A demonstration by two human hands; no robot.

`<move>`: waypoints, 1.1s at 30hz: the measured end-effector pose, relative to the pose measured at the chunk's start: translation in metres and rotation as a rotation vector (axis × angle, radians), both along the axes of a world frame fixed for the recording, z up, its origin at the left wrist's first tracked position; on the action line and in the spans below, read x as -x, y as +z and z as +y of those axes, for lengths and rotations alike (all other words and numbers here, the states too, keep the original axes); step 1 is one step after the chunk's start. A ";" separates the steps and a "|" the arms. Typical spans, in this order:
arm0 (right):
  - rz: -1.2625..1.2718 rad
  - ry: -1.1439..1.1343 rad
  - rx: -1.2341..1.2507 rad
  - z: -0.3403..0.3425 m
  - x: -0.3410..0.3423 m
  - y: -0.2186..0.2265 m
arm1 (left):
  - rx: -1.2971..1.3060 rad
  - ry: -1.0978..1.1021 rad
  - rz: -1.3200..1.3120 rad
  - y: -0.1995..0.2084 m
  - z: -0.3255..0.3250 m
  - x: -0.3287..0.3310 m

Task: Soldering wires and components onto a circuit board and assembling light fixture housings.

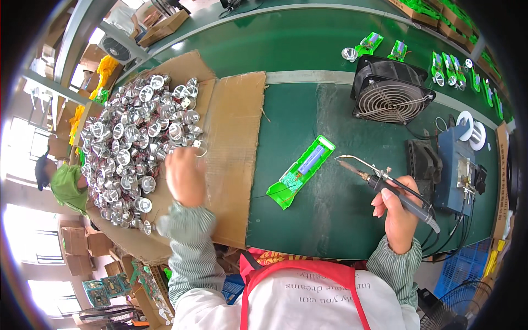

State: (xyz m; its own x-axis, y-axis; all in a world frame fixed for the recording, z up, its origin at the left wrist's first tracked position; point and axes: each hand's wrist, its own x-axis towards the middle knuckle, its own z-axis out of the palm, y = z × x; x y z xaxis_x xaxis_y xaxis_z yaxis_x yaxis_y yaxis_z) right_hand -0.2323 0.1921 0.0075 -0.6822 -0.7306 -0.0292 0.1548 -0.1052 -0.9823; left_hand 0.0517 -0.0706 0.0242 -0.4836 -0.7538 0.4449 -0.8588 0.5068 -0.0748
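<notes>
My right hand (pixel 399 214) is closed around a soldering iron (pixel 408 204) with a thin metal solder-feed tube (pixel 360 161) along its tip. The tip points left, toward a green plastic housing (pixel 284 190) lying slantwise on the green bench, apart from it. Inside that housing are a blue-violet cylindrical cell (pixel 312 159) and a small green circuit board (pixel 291 180). My left hand (pixel 187 176), slightly blurred, is at the right edge of a heap of shiny reflector cups with wires (pixel 131 133). Its fingers are curled; what they pinch is partly hidden.
Cardboard (pixel 234 159) lies under and beside the heap. A black fan with a round grille (pixel 393 99) stands at the back right. Right of it are a blue soldering machine (pixel 454 165) and solder spools (pixel 477 136). Several green housings (pixel 451 70) lie beyond. A person (pixel 69 184) is at far left.
</notes>
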 end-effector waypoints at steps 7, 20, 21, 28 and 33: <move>-0.035 0.061 0.009 -0.002 -0.012 0.004 | -0.056 -0.049 0.021 -0.034 -0.044 -0.061; -0.085 0.191 -0.040 -0.006 -0.032 0.016 | -0.590 -0.105 0.639 -0.010 0.031 -0.014; -0.082 0.227 -0.037 -0.007 -0.032 0.014 | -0.594 -0.111 0.580 -0.007 0.042 0.000; -0.088 0.346 -0.041 -0.013 -0.037 0.006 | -0.562 -0.430 0.359 -0.013 0.074 0.053; -0.117 0.323 -0.087 -0.027 -0.039 0.002 | -0.655 -0.487 0.328 -0.023 0.077 0.059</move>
State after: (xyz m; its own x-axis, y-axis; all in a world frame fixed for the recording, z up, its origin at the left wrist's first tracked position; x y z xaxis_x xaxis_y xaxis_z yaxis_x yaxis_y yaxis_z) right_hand -0.1931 0.1654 0.0100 -0.4046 -0.8995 -0.1649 0.2785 0.0506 -0.9591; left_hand -0.0076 0.0068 0.0017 -0.7415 -0.6494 0.1687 -0.4629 0.6772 0.5720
